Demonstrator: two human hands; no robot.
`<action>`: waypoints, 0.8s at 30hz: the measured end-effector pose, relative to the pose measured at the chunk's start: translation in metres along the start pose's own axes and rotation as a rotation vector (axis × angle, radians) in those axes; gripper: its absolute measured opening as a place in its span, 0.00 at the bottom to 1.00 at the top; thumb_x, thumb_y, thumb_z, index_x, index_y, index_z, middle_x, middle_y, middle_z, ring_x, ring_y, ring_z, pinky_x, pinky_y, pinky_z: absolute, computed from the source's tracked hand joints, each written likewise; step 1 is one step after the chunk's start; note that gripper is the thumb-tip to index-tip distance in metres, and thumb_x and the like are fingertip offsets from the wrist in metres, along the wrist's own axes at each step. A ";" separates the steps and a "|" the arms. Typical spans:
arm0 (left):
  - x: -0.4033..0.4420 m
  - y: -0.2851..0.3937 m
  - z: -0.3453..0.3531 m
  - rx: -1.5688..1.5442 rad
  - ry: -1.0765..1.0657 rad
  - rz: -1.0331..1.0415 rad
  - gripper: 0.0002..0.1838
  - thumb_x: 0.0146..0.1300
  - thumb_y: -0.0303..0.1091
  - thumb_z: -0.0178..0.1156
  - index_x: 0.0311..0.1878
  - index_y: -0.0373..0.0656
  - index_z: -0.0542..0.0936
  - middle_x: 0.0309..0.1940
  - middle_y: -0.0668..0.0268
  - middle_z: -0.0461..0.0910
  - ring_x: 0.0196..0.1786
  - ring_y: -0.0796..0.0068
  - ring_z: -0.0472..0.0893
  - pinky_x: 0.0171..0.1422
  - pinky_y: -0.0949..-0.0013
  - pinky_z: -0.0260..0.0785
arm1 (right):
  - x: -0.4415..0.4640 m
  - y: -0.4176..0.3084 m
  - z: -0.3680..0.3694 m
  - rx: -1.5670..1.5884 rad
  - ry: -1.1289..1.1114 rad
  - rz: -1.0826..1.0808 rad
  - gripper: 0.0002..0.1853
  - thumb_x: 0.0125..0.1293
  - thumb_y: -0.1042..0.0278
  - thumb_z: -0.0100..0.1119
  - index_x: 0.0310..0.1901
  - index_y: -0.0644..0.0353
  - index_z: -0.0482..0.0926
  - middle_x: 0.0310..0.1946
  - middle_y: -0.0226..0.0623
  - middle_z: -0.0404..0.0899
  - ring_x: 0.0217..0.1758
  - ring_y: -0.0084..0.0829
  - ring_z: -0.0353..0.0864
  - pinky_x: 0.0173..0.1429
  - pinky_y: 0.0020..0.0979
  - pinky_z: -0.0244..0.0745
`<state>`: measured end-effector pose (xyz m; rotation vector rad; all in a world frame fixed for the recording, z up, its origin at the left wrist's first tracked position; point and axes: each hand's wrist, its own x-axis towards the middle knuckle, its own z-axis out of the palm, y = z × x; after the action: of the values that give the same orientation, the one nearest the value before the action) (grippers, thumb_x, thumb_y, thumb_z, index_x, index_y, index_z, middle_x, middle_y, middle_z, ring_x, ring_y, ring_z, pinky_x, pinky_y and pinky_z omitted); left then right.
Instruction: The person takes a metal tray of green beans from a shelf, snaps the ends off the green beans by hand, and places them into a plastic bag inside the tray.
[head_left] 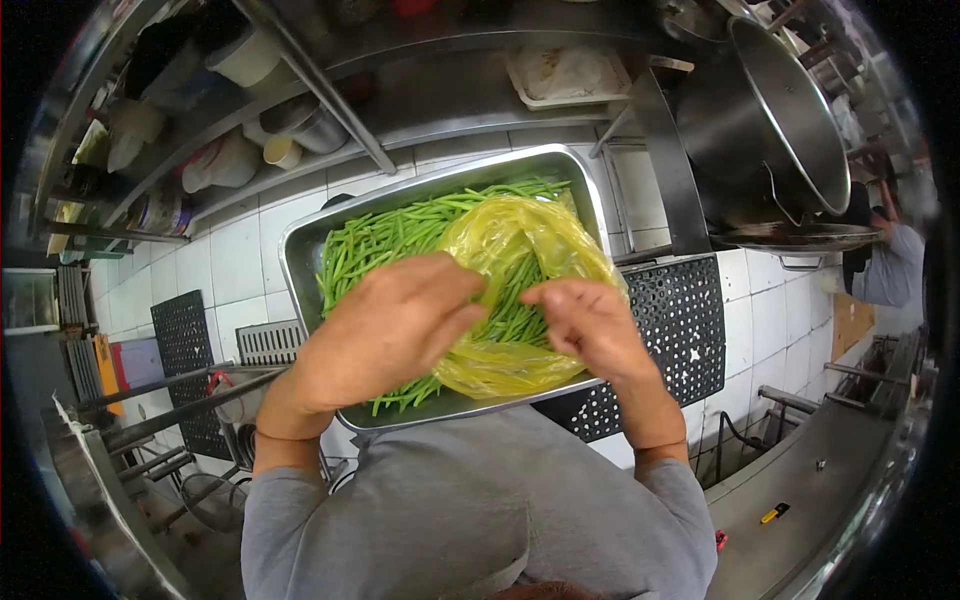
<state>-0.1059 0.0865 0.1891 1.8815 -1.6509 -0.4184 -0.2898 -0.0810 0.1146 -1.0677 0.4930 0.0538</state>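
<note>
some green beans [375, 245] already lie loose in the steel pan [593, 200] at frame centre, others still inside the yellow plastic bag [510, 368], over which left hand [385, 325] and right hand [592, 325] curl, grip unclear.

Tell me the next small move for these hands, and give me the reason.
Probably ease the yellow bag's mouth a little wider, left hand and right hand drawing apart. Both hands are at the opening, its film is crumpled, and green beans show inside as well as loose in the metal tray; a wider mouth should let them pass more easily.
</note>
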 end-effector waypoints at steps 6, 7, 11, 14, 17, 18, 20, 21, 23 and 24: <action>0.028 0.002 0.026 0.066 -0.400 0.083 0.09 0.63 0.30 0.62 0.44 0.36 0.81 0.46 0.53 0.79 0.50 0.54 0.79 0.54 0.58 0.72 | 0.010 0.011 -0.001 0.262 0.080 0.214 0.20 0.76 0.62 0.50 0.65 0.60 0.66 0.23 0.20 0.59 0.19 0.15 0.54 0.20 0.20 0.50; 0.033 -0.004 0.031 0.029 -0.472 0.078 0.09 0.63 0.30 0.61 0.44 0.35 0.80 0.49 0.53 0.78 0.53 0.54 0.78 0.57 0.58 0.71 | 0.011 0.004 -0.009 0.317 0.113 0.119 0.14 0.76 0.62 0.50 0.56 0.58 0.68 0.23 0.20 0.59 0.19 0.15 0.54 0.20 0.20 0.50; 0.051 -0.043 0.053 0.253 -0.163 0.285 0.09 0.63 0.29 0.61 0.43 0.34 0.80 0.49 0.53 0.78 0.54 0.53 0.77 0.59 0.58 0.70 | 0.016 -0.016 -0.036 0.466 0.061 -0.075 0.10 0.76 0.63 0.50 0.35 0.52 0.65 0.22 0.21 0.58 0.19 0.14 0.53 0.19 0.18 0.49; 0.056 -0.051 0.059 0.173 -0.044 0.189 0.08 0.61 0.27 0.61 0.42 0.35 0.80 0.48 0.53 0.78 0.54 0.52 0.78 0.60 0.58 0.70 | 0.018 -0.012 -0.036 0.528 -0.023 -0.101 0.07 0.76 0.64 0.50 0.41 0.57 0.70 0.22 0.21 0.58 0.19 0.15 0.53 0.19 0.18 0.51; 0.050 -0.029 0.061 0.045 -0.100 0.248 0.07 0.58 0.24 0.60 0.40 0.36 0.80 0.43 0.54 0.78 0.50 0.53 0.78 0.57 0.59 0.72 | 0.008 -0.012 -0.020 0.441 0.043 0.046 0.19 0.77 0.63 0.49 0.64 0.58 0.67 0.22 0.21 0.59 0.20 0.16 0.53 0.22 0.21 0.53; 0.050 -0.026 0.065 0.043 -0.098 0.240 0.07 0.58 0.24 0.60 0.40 0.36 0.80 0.43 0.54 0.78 0.50 0.53 0.78 0.57 0.59 0.72 | 0.004 -0.012 -0.018 0.440 0.040 0.053 0.19 0.77 0.63 0.49 0.64 0.58 0.67 0.22 0.21 0.59 0.20 0.16 0.53 0.22 0.21 0.53; 0.051 -0.022 0.074 0.082 -0.134 0.298 0.06 0.55 0.25 0.58 0.37 0.36 0.80 0.41 0.56 0.77 0.48 0.55 0.77 0.54 0.59 0.72 | -0.005 -0.012 -0.016 0.430 -0.030 0.064 0.23 0.77 0.62 0.49 0.69 0.57 0.64 0.22 0.22 0.59 0.20 0.16 0.54 0.22 0.21 0.52; 0.052 -0.023 0.082 0.081 -0.130 0.292 0.06 0.55 0.25 0.58 0.37 0.36 0.80 0.41 0.56 0.77 0.48 0.55 0.77 0.54 0.59 0.72 | -0.012 -0.011 -0.014 0.422 -0.013 0.034 0.26 0.77 0.63 0.49 0.73 0.58 0.60 0.22 0.22 0.58 0.20 0.16 0.54 0.22 0.20 0.51; 0.053 -0.031 0.100 0.228 -0.219 0.347 0.06 0.55 0.28 0.57 0.35 0.39 0.80 0.41 0.56 0.77 0.48 0.57 0.77 0.51 0.58 0.71 | -0.023 -0.014 -0.012 0.387 0.008 -0.035 0.26 0.77 0.63 0.48 0.73 0.60 0.59 0.21 0.22 0.58 0.21 0.15 0.54 0.22 0.20 0.51; 0.054 -0.034 0.108 0.227 -0.220 0.349 0.06 0.55 0.28 0.57 0.35 0.39 0.80 0.41 0.56 0.77 0.48 0.57 0.77 0.51 0.58 0.71 | -0.028 -0.015 -0.011 0.356 0.035 -0.108 0.26 0.77 0.64 0.48 0.72 0.62 0.59 0.21 0.22 0.58 0.21 0.15 0.54 0.22 0.19 0.51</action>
<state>-0.1334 0.0115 0.0925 1.6973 -2.2076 -0.3102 -0.3146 -0.0921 0.1350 -0.7445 0.4553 -0.1435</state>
